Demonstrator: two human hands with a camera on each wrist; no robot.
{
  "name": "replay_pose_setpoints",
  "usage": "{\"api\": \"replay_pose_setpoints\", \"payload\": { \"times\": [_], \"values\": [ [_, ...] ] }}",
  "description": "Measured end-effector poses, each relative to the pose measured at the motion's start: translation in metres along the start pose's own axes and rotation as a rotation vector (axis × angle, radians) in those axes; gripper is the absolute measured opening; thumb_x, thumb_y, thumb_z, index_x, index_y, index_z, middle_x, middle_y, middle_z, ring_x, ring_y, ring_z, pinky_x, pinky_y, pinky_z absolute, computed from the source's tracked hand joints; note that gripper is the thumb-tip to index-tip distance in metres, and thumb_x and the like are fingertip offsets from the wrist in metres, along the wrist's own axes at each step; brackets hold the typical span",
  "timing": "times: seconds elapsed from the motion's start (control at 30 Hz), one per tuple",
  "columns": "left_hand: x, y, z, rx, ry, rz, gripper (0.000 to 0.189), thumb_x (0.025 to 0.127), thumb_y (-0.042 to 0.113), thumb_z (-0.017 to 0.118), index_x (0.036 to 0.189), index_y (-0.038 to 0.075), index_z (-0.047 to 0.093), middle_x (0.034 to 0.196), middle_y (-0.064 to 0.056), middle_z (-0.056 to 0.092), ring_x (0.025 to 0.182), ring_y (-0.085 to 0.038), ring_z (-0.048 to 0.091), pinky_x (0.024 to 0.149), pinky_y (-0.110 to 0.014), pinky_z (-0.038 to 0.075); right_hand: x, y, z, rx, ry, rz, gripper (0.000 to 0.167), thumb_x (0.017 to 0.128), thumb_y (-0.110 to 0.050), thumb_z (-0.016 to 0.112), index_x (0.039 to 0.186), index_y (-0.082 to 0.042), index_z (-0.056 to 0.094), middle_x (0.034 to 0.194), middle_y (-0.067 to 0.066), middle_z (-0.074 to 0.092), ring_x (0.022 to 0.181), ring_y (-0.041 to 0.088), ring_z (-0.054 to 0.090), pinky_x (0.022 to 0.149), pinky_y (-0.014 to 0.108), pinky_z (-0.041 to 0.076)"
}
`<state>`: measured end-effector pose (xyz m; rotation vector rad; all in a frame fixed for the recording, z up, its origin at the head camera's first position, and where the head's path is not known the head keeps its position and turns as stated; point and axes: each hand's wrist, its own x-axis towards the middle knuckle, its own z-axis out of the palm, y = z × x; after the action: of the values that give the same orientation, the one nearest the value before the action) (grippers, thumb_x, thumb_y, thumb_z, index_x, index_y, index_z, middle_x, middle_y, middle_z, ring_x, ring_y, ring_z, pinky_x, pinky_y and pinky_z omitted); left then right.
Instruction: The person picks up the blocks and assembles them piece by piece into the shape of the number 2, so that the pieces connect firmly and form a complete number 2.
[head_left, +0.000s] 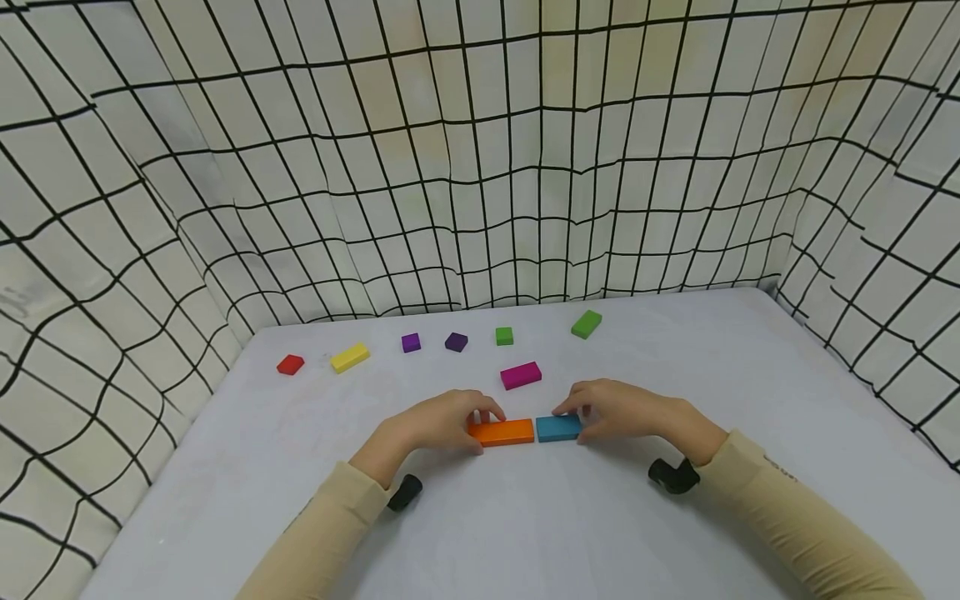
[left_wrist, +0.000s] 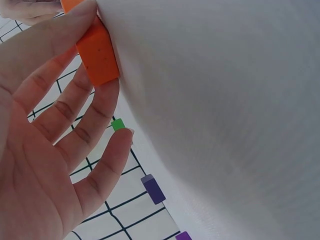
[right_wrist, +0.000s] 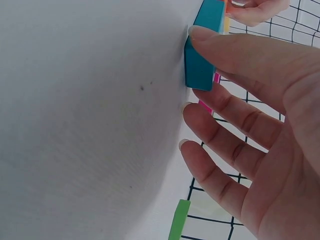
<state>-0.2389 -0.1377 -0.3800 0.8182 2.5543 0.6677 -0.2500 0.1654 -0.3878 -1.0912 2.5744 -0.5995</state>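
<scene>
On the white table, my left hand (head_left: 446, 419) pinches the left end of a long orange block (head_left: 510, 432), thumb on the near side and fingers on the far side. A shorter blue block (head_left: 557, 428) lies end to end with it, a thin gap between them. My right hand (head_left: 626, 408) holds the blue block by its right end between thumb and fingers. In the left wrist view the thumb presses the orange block (left_wrist: 97, 55). The right wrist view has the thumb against the blue block (right_wrist: 202, 55), the other fingers spread loosely below.
Beyond the hands lies a magenta block (head_left: 521, 375). Farther back stand a red block (head_left: 290, 364), a yellow block (head_left: 350, 357), a purple block (head_left: 411, 342), a dark purple block (head_left: 456, 342), a green cube (head_left: 504, 336) and a longer green block (head_left: 587, 324). Black netting (head_left: 540, 158) encloses the table.
</scene>
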Motion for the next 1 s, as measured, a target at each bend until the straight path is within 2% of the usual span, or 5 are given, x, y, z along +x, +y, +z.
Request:
{"api": "replay_pose_setpoints", "payload": {
  "times": [1.0],
  "values": [
    [0.0004,0.0001,0.0005,0.015,-0.007,0.021,0.041,0.087,0.008,0.082,0.125,0.019,0.070,0.106,0.005,0.063,0.102,-0.017,0.058,0.087,-0.034,0.054,0.0008,-0.0019,0.0007,-0.024,0.002,-0.021,0.041,0.088,-0.019,0.082,0.127,-0.011,0.073,0.101,-0.010,0.062,0.090,0.010,0.056,0.079,0.024,0.052]
  ]
}}
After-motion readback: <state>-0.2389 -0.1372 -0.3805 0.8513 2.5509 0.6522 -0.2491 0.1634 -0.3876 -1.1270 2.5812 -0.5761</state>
